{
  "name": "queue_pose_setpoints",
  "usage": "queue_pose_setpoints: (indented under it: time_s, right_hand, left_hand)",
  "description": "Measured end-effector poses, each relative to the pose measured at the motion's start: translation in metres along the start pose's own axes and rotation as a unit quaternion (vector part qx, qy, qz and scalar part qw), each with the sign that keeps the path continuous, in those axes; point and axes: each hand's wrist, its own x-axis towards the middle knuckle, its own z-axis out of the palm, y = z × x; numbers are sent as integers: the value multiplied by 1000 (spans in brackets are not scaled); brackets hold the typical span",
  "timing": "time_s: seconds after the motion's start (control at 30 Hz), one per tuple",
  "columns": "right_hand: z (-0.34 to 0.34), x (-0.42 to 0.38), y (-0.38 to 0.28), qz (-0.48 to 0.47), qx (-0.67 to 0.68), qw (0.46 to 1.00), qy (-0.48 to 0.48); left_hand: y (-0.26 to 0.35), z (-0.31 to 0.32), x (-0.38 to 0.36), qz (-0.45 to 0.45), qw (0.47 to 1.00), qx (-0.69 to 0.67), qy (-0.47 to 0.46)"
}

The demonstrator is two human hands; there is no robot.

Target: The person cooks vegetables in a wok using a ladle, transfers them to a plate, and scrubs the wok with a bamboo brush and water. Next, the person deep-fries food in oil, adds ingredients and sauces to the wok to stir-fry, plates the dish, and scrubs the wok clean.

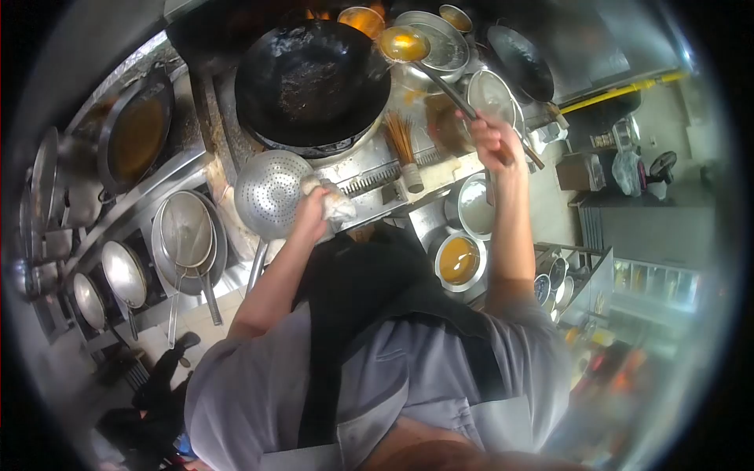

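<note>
My right hand (499,141) is closed round the handle of a long ladle (404,44), whose bowl holds yellow liquid beside the wok's right rim. The large black wok (314,82) stands on the stove with a dark, shiny inside and no food visible. My left hand (312,213) grips a crumpled white cloth (338,204) near the wok's front edge. Just left of that hand lies a round perforated strainer (271,192). A bamboo brush (400,149) rests between the wok and my right hand.
Metal bowls (432,47) stand behind the ladle, with flames at the back. Pots of liquid (458,261) sit by my right forearm. Another wok (136,133) and a mesh strainer (187,228) are at left. A person in dark clothes (133,428) is at lower left.
</note>
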Motion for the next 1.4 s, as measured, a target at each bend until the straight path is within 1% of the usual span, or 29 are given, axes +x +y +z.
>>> queue_pose_setpoints:
  time_s: [0.03, 0.1, 0.17, 0.23, 0.3, 0.33, 0.37, 0.4, 0.43, 0.5, 0.53, 0.57, 0.63, 0.7, 0.73, 0.8, 0.83, 0.87, 0.9, 0.93, 0.97, 1.03, 1.1, 1.17, 1.2, 1.23, 1.3, 1.33, 1.4]
  right_hand:
    - [-2, -9, 10, 6, -4, 1000, 1]
    - [-4, -26, 27, -4, -101, 995, 5]
    - [6, -40, 49, -36, -161, 983, 86]
    - [15, -48, 63, -62, -228, 967, 98]
    - [-1, -43, 68, -98, -313, 940, 94]
    - [-5, -39, 68, -96, -312, 941, 91]
    - [-8, -33, 67, -124, -383, 909, 111]
    - [-12, -26, 65, -154, -449, 870, 132]
    - [-18, -16, 60, -160, -446, 871, 132]
    - [-32, 14, 41, -231, -579, 765, 162]
    - [-35, 31, 33, -263, -637, 697, 198]
    - [-39, 50, 23, -290, -689, 623, 232]
    - [-74, 113, 1, -360, -727, 511, 284]
    - [-109, 179, -22, -344, -748, 474, 313]
    - [-104, 189, -30, -347, -744, 476, 315]
    - [-93, 205, -41, -242, -792, 476, 295]
    - [-97, 216, -55, -244, -791, 479, 292]
    - [-103, 231, -67, -223, -613, 714, 254]
    - [-109, 239, -76, -178, -383, 885, 193]
    - [-104, 232, -82, -156, -68, 979, 116]
    - [-107, 226, -99, -84, 7, 993, 84]
    - [-101, 199, -107, -75, 57, 994, 47]
    - [-110, 184, -120, -18, 113, 993, 5]
    - [-109, 156, -126, 9, 96, 993, -67]
    - [-103, 141, -127, 18, 73, 994, -80]
    - [-97, 125, -127, 26, 50, 994, -94]
    - [-80, 90, -120, 27, 22, 996, -86]
    - [-81, 78, -117, 32, 4, 994, -107]
    - [-70, 51, -105, 19, -39, 990, -138]
  left_hand:
    - [2, 5, -2, 6, 999, -29, 19]
    - [12, 19, 0, 14, 999, -38, 10]
    - [22, 37, 10, 32, 998, -51, 24]
    - [26, 47, 36, 43, 997, -67, 24]
    - [30, 62, 58, 49, 995, -73, 40]
    - [24, 62, 80, 54, 995, -15, 82]
    - [19, 64, 92, 59, 990, 44, 122]
    - [14, 76, 87, 83, 982, 12, 170]
    - [13, 83, 81, 86, 982, 16, 165]
    - [12, 102, 62, 108, 980, -46, 162]
    - [13, 96, 69, 73, 986, -22, 148]
    - [12, 86, 78, 56, 992, -7, 110]
    - [12, 84, 62, 43, 996, -16, 76]
    - [15, 88, 25, 37, 991, 45, 118]
    - [11, 85, 11, 47, 993, 41, 96]
    - [-9, 63, -7, 66, 995, 32, 71]
    - [-24, 44, -7, 76, 994, 28, 68]
    - [-36, 32, -16, 79, 994, 28, 71]
    - [-47, 22, -26, 85, 993, 26, 72]
    - [-57, 19, -33, 94, 993, 21, 73]
    - [-64, 22, -42, 99, 992, 15, 79]
    - [-74, 29, -60, 54, 993, -39, 99]
    - [-90, 20, -62, 44, 991, -40, 118]
    - [-101, 18, -57, 14, 995, -61, 79]
    - [-107, 10, -51, -3, 996, -65, 65]
    - [-100, 23, -57, -11, 996, -62, 60]
    - [-80, 53, -72, 1, 997, -63, 42]
    - [-74, 61, -76, 4, 996, -74, 47]
    - [-58, 70, -75, -5, 998, -69, 10]
